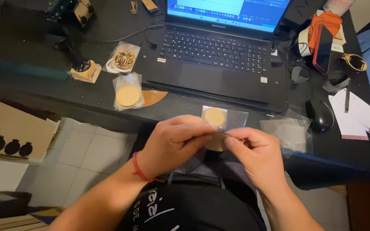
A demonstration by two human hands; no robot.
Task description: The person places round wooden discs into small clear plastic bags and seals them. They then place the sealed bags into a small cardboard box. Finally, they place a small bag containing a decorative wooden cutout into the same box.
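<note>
Both hands meet just off the desk edge (108, 112), over the lap. Left hand (174, 141) and right hand (253, 152) pinch a clear plastic sleeve (230, 119) with a tan wooden disc (215, 116) inside. Looks like bagging or sealing the disc; closing the flap needs steady fingertip grip. Empty sleeves (290, 132) lie just right of the hands, laptop (219, 51) beyond, bagged discs (128, 95) up-left. Open room toward the lap only.

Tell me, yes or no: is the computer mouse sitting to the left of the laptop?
No: the black computer mouse lies on the desk to the right of the open laptop, beside white papers.
</note>
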